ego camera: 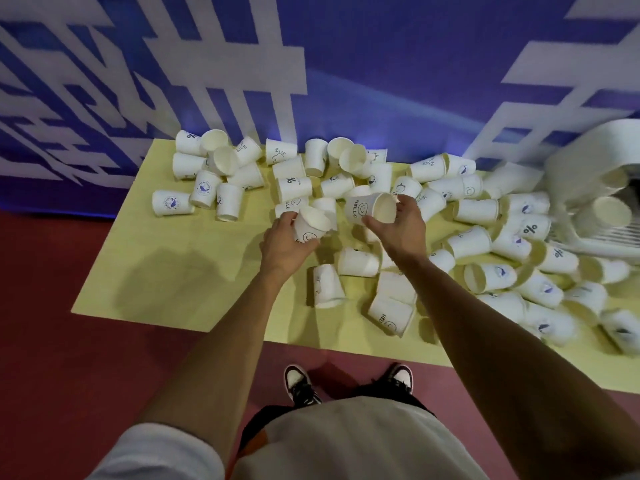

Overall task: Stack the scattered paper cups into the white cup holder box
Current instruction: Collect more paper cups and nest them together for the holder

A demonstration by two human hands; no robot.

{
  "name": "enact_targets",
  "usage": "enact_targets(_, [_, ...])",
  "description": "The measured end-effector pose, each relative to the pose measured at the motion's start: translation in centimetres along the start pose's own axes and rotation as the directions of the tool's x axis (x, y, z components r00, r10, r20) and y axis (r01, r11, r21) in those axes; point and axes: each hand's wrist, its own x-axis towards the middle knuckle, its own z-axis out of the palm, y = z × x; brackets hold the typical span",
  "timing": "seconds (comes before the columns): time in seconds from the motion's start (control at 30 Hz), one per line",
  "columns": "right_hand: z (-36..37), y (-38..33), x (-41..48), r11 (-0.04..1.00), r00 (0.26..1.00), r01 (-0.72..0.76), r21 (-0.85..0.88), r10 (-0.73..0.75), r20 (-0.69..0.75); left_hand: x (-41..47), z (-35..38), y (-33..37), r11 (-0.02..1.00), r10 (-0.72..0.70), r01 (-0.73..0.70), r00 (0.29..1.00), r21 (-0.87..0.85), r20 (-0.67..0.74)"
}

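Several white paper cups with small prints lie scattered over a yellow table (180, 271). My left hand (285, 242) grips a smiley-face cup (311, 225) tilted with its mouth up and to the right. My right hand (403, 226) holds a "HELLO" smiley cup (369, 209) on its side, its mouth facing right toward my palm. The two held cups are close together but apart, above the middle of the pile. The white cup holder box (588, 161) stands at the far right edge, with cup mouths showing in its openings.
A blue wall with large white characters rises right behind the table. Red floor lies left of and in front of the table, where my black-and-white shoes (349, 382) stand. The cups lie thickest on the right side; the table's left front part has none.
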Motion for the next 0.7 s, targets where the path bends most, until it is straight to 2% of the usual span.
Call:
enact_targets(0.27, [-10.8,5.3,2.1,0.999,0.999,0.045,-0.001,-0.045,0.024,-4.1,8.4,8.9,0.999,0.018,-0.02,0.999,-0.03,-0.034])
enact_targets(0.47, [-17.0,8.7,2.7,1.0,0.999,0.031,-0.001,-0.031,0.042,-6.2,13.9,12.2,0.998,0.033,-0.035,0.999,-0.055,-0.032])
enact_targets(0.7, [-22.5,11.1,3.1,1.0,0.996,0.003,-0.002,-0.003,-0.093,-5.6,18.0,17.2,0.984,0.132,-0.124,0.989,-0.126,0.059])
